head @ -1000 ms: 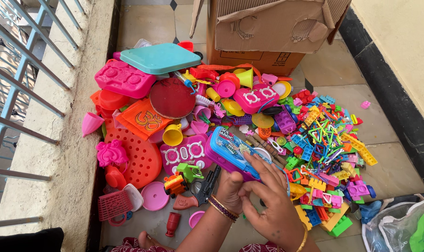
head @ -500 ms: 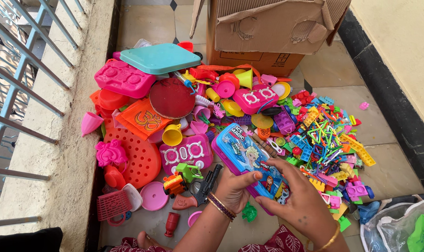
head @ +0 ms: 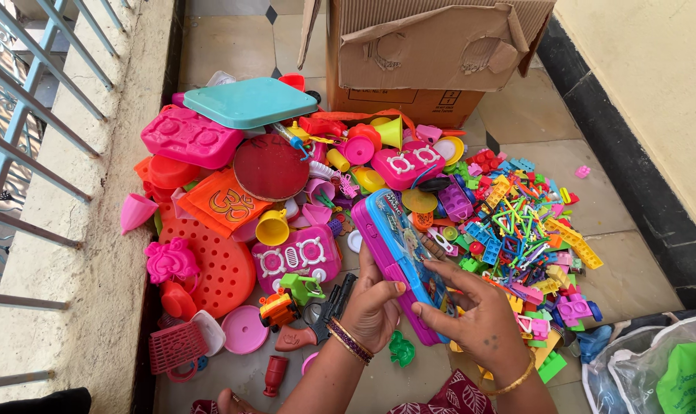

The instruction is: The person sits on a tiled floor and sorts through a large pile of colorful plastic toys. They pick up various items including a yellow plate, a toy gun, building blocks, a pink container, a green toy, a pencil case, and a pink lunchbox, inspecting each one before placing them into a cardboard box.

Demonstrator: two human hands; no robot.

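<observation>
Pencil box (head: 398, 253) magenta, blue cartoon-print lid; tray (head: 250, 102) teal; cone (head: 389, 132) yellow.

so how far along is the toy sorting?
Done: little shows; the toy pile is spread across the floor before the cardboard box. In hand: left hand and right hand hold a pink-and-blue pencil box, tilted on edge. Left: the loose building blocks and the other toys.
</observation>
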